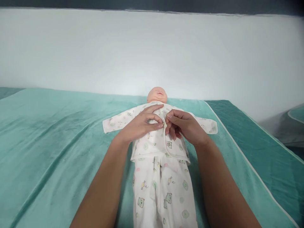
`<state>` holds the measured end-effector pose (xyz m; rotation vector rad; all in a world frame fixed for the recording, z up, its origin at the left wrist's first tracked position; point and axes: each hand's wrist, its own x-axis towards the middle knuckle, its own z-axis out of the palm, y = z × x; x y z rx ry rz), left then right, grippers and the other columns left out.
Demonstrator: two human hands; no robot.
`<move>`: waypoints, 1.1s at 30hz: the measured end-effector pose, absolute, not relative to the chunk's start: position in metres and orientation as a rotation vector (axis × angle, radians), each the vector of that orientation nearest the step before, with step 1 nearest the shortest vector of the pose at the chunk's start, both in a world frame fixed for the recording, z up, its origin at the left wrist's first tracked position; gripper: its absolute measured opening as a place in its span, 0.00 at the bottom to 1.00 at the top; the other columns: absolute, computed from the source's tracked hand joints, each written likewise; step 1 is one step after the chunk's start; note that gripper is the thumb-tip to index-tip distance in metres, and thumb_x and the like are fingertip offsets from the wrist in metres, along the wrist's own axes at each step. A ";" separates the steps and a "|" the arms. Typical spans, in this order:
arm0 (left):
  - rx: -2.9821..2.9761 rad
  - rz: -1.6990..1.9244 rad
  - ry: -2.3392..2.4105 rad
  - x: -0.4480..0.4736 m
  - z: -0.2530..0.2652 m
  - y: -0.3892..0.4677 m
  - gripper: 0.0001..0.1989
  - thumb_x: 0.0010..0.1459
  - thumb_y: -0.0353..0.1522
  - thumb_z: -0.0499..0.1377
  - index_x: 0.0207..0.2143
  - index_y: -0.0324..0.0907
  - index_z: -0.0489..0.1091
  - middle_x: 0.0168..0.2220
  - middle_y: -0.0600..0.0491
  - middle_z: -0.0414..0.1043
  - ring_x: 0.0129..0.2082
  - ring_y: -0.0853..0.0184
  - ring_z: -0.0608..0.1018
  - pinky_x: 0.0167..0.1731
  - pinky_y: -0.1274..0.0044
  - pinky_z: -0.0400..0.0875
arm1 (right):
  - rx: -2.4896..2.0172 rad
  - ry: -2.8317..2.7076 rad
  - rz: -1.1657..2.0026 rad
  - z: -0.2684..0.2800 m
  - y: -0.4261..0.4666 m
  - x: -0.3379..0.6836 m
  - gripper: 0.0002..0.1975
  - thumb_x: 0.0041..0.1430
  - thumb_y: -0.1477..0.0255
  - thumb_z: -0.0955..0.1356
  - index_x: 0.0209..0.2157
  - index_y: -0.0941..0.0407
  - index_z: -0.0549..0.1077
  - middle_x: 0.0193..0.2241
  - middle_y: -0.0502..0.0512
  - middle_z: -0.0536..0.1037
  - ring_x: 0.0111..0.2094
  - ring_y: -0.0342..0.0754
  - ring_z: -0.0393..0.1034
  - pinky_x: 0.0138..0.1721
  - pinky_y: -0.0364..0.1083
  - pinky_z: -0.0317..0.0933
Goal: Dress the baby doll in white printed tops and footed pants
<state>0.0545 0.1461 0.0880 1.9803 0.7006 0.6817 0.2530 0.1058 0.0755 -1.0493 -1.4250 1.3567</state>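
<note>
A baby doll (157,94) lies on its back, its head toward the wall. It wears a white, animal-print long-sleeved top (152,147) and matching trousers (163,193). Over the chest, my left hand (147,122) pinches the top's front edge between thumb and forefinger, near a small fastening. My right hand (180,124) grips the front edge just opposite, thumb against forefinger, the other fingers curled below. The edging of the front opening runs down between both hands to the hem. Both of the top's sleeves spread out sideways. The fastening itself is mostly hidden by my fingertips.
Under the doll lies a wrinkled light teal cloth (59,152) with a pale edge along its right side. Beyond that edge is a darker teal cloth (266,158). A white wall (152,47) rises close behind the doll's head.
</note>
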 end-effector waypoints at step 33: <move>2.236 0.794 0.930 0.065 0.091 0.127 0.11 0.58 0.32 0.56 0.26 0.45 0.76 0.61 0.57 0.66 0.61 0.58 0.66 0.59 0.63 0.63 | -1.094 -1.475 1.324 0.078 0.103 0.252 0.16 0.63 0.56 0.65 0.30 0.54 0.64 0.22 0.51 0.79 0.15 0.41 0.68 0.14 0.39 0.52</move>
